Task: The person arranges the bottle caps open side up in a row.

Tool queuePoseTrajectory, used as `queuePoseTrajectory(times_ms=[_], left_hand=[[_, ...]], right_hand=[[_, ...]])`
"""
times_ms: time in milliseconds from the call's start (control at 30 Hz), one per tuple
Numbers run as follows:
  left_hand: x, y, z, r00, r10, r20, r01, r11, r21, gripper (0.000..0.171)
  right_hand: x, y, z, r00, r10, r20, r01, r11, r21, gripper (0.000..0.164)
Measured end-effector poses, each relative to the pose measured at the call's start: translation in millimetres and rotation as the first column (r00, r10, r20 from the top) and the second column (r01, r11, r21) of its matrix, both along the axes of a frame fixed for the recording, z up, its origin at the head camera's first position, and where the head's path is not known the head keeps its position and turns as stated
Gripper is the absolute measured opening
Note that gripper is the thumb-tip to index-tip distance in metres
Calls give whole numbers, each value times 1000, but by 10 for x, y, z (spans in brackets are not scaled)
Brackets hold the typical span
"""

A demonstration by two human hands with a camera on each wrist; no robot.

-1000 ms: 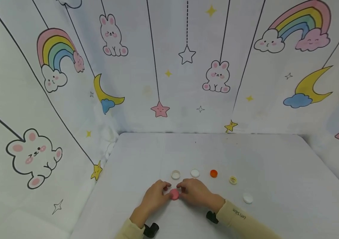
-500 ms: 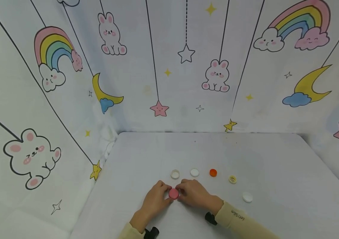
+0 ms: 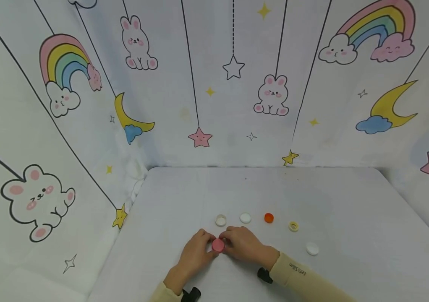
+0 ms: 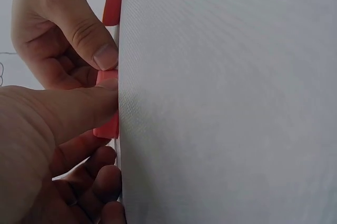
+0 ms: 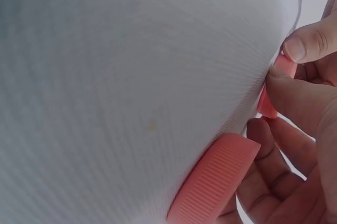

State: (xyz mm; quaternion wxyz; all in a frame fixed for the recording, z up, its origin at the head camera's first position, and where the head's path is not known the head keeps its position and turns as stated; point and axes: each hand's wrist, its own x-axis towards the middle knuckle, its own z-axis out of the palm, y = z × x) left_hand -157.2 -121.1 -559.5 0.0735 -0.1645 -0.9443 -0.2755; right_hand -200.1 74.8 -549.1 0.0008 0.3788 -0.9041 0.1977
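A pink bottle cap (image 3: 218,245) lies on the white table between my two hands. My left hand (image 3: 195,253) pinches its left side between thumb and curled fingers. From the other side my right hand (image 3: 241,243) grips the same cap, thumb and index fingertip at its edge. Both thumbs rest along the cap, close over the tabletop, in the left wrist view. A second, ribbed pink cap (image 5: 213,182) sits large and near in the right wrist view, beneath the right hand; the head view does not show it.
Beyond the hands, an arc of small caps and rings crosses the table (image 3: 184,197): a pale ring (image 3: 221,220), a white cap (image 3: 245,217), an orange cap (image 3: 269,218), a yellow ring (image 3: 293,226) and another white cap (image 3: 312,248). A patterned cloth stands behind.
The fingers of both hands have closed in around the pink cap from left and right. The head view has shifted slightly; the other caps and rings stay in place.
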Motion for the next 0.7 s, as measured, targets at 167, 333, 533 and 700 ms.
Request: queuePoseTrajectory(times_ms=[167,333,533,700], left_hand=[[6,-15,-5,1000,-3,17,2,1000,18,34],[27,-15,34,998,-14,65,10,997,70,33],[42,-8,102,995,-21,93,10,993,117,32],[45,-4,111,998,-2,66,-6,992,123,32]], right_hand=[[-5,3,34,999,4,43,-4,1000,-9,28],[14,17,110,995,8,102,-7,1000,-11,27],[17,9,169,994,9,109,-6,1000,-24,28],[20,-4,198,996,19,83,-15,999,-42,31]])
